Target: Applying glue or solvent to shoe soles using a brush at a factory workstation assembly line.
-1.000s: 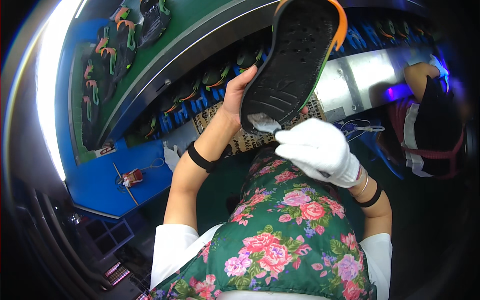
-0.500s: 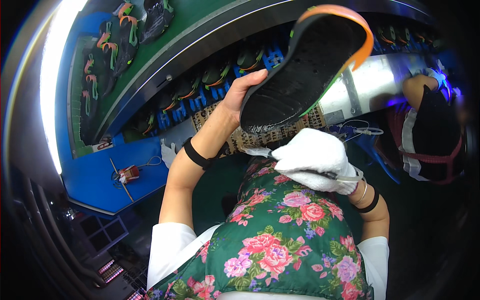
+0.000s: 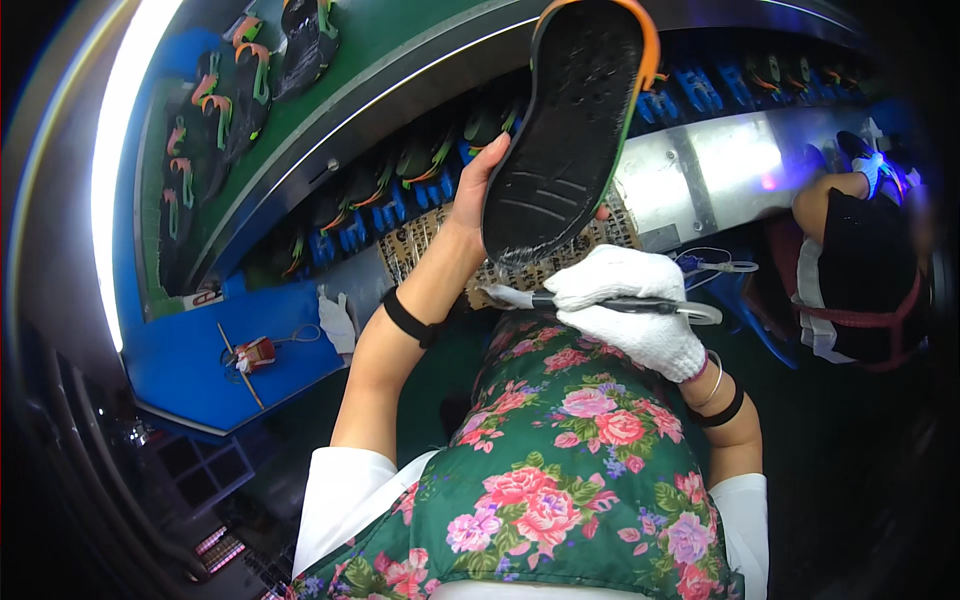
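My bare left hand [image 3: 472,195] grips a black shoe sole [image 3: 560,150] with an orange and green rim. The heel end is lowest, and the inner face looks wet and shiny. Some fingertips show past its right edge; the other fingers are hidden behind it. In a white knit glove, my right hand [image 3: 625,315] is closed round a dark-handled brush [image 3: 543,301], with a pale tube looping from its rear end. The white brush tip points left, just below the sole's heel and apart from it.
A green conveyor belt [image 3: 400,40] carries several soles at the upper left. Below its metal edge stand shoes [image 3: 425,160] on blue holders. A blue tabletop [image 3: 190,370] bears a small red object [image 3: 256,354]. To the right are a metal plate [image 3: 740,160] and another person's arm [image 3: 815,205].
The sole has turned more upright and moved slightly left and up in my left hand. My right hand has moved slightly down and turned, showing more of the brush handle.
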Action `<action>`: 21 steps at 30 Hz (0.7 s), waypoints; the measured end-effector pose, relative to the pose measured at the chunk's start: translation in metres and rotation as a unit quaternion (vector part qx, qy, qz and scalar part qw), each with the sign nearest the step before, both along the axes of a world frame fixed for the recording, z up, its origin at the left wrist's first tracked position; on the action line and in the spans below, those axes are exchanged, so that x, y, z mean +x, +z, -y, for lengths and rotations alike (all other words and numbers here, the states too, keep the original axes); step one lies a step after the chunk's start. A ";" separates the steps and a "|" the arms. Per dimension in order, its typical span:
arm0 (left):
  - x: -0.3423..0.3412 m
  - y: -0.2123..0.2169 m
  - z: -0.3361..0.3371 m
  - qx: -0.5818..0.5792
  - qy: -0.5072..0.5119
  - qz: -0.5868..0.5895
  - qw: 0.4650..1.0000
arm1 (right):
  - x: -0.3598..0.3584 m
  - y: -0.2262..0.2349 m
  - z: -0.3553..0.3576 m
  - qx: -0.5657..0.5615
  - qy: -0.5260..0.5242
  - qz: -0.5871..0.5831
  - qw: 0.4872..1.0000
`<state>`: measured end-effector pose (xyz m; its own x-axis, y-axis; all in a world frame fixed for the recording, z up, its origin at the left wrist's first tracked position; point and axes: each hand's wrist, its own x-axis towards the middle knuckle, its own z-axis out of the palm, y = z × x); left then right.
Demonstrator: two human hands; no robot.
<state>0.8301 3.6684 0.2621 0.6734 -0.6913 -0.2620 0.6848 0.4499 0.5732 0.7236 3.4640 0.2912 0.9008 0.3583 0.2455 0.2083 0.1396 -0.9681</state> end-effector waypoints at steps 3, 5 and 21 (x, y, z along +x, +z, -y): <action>-0.005 -0.013 -0.006 -0.150 0.016 -0.157 0.976 | 0.007 -0.003 0.009 0.023 -0.112 0.006 0.993; -0.018 -0.013 -0.004 -0.183 0.070 -0.251 0.948 | 0.024 0.007 0.023 -0.117 -0.151 0.127 0.973; -0.019 -0.018 -0.010 -0.165 -0.003 -0.117 0.979 | -0.003 0.007 -0.001 -0.157 -0.062 0.256 0.952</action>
<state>0.8107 3.6781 0.2445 0.6172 -0.7683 -0.1697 0.7834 0.5799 0.2236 0.7203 3.4649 0.2983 0.7316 0.3844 0.5630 0.6607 -0.1963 -0.7245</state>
